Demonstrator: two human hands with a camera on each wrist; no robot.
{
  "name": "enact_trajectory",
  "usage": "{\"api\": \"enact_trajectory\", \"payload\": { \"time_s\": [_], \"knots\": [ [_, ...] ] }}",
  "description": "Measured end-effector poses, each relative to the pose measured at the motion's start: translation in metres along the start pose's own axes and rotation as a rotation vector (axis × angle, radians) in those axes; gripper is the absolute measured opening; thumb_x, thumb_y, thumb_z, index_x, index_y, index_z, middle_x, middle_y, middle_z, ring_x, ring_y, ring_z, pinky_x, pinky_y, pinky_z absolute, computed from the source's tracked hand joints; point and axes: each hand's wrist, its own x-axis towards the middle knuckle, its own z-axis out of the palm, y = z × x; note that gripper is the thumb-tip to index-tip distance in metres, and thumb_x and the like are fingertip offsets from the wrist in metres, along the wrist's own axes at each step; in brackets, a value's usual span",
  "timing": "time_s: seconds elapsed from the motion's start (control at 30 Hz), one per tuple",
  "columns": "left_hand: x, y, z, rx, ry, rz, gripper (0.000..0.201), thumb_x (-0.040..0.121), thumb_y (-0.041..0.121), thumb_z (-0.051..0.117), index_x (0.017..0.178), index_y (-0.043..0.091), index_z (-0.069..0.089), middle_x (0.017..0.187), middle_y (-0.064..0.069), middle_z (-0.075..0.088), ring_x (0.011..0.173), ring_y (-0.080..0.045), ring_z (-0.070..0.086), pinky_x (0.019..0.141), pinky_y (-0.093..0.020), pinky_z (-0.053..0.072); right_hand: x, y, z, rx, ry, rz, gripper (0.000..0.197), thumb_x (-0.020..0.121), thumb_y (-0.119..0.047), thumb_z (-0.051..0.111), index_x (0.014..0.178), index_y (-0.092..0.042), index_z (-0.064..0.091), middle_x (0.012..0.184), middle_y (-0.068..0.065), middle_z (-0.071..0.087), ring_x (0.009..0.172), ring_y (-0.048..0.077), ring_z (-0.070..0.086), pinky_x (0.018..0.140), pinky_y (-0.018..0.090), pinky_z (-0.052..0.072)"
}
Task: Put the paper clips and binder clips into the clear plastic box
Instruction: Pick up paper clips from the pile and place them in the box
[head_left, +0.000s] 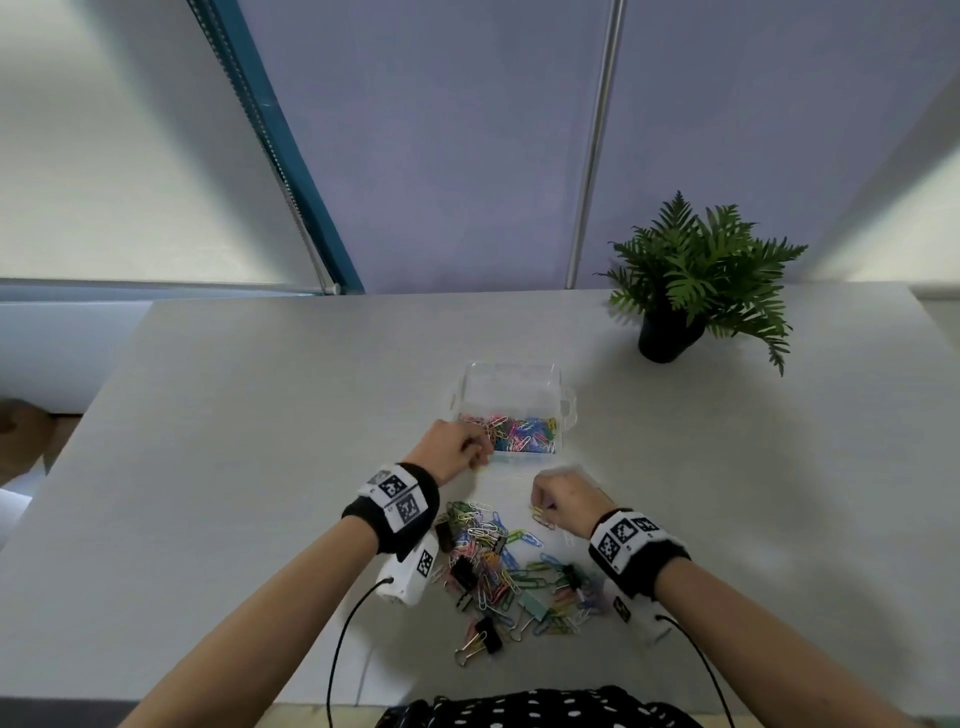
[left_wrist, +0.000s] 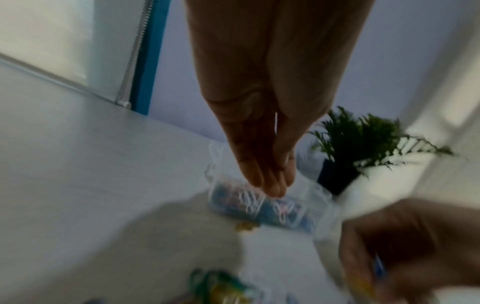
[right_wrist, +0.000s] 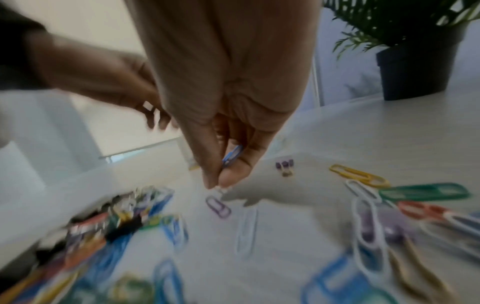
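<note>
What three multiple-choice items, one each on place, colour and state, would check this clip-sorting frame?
1. Where does the green potted plant stand relative to the clear plastic box?
A. far right of it
B. near left of it
C. inside it

2. What colour is the paper clip held in the right hand?
A. red
B. blue
C. black

3. What is the state of the box?
A. lidded and empty
B. tipped on its side
C. open, with clips inside

Answers: 1 A, the head view shows the plant at the far right of the grey table. 2 B, the right wrist view shows blue between the fingers. 3 C, coloured clips lie in it.
</note>
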Motion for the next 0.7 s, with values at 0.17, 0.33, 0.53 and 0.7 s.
{"api": "enact_trajectory", "payload": {
  "time_s": [0.17, 0.33, 0.53, 0.7],
  "knots": [
    [-0.021, 0.001, 0.040, 0.316, -0.035, -0.013, 0.030, 0.094, 0.011, 0.045, 0.123, 0.005, 0.053, 0.129, -0.013, 0.054, 0.109, -0.027, 0.059, 0.095, -0.038, 0.050, 0.012, -0.017, -0.034, 0.336, 0.108, -0.006, 0.005, 0.082, 0.001, 0.060, 0.087, -0.001, 0.061, 0.078, 0.004, 0.059, 0.063, 0.011, 0.055, 0.057, 0.013, 0.050],
    [-0.025, 0.010, 0.062, 0.470, 0.020, 0.010, 0.037, 0.091, 0.001, 0.044, 0.127, 0.001, 0.042, 0.140, -0.014, 0.035, 0.128, -0.029, 0.039, 0.092, -0.042, 0.051, 0.025, -0.024, -0.059, 0.179, 0.294, -0.054, 0.021, 0.082, -0.001, 0.060, 0.103, -0.003, 0.061, 0.105, 0.013, 0.064, 0.096, 0.024, 0.059, 0.091, 0.032, 0.046],
    [-0.016, 0.012, 0.075, 0.435, 0.040, 0.055, 0.031, 0.093, 0.004, 0.045, 0.124, 0.004, 0.044, 0.137, -0.014, 0.038, 0.123, -0.027, 0.044, 0.089, -0.038, 0.054, -0.007, -0.020, -0.023, -0.147, 0.205, -0.013, 0.013, 0.091, -0.015, 0.050, 0.103, -0.013, 0.055, 0.108, 0.001, 0.059, 0.096, 0.020, 0.057, 0.079, 0.028, 0.046],
    [-0.009, 0.018, 0.075, 0.417, -0.002, 0.028, 0.036, 0.087, -0.003, 0.050, 0.122, 0.000, 0.043, 0.134, -0.020, 0.042, 0.123, -0.034, 0.044, 0.093, -0.042, 0.050, -0.025, -0.005, 0.013, -0.259, 0.018, 0.223, 0.056, 0.077, -0.032, 0.068, 0.119, -0.005, 0.041, 0.121, 0.013, 0.048, 0.107, 0.030, 0.051, 0.086, 0.039, 0.044]
  ]
}}
